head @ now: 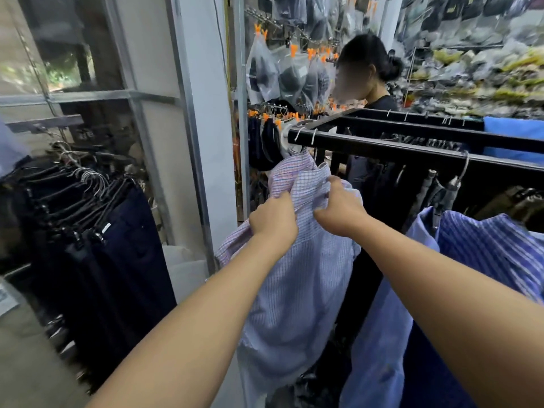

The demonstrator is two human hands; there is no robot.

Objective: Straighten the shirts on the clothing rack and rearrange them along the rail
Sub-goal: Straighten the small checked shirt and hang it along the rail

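While the checked shirt (297, 260) hangs at the left end of the black rail (412, 148), my left hand (273, 222) and right hand (338, 210) both pinch its fabric near the collar.

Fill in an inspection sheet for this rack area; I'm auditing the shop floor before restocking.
surface: black rail, hanger hooks over it.
job's things: checked shirt hangs bunched at the rail's end; striped shirt hangs farther right.
clutter: blue cloth over the far rail.
grips: left hand and right hand both grip the checked shirt below its collar.
cables: thin wire runs down beside the pillar.
surroundings: dark trousers on a rack to the left; bagged goods on hooks; another person behind the rack.
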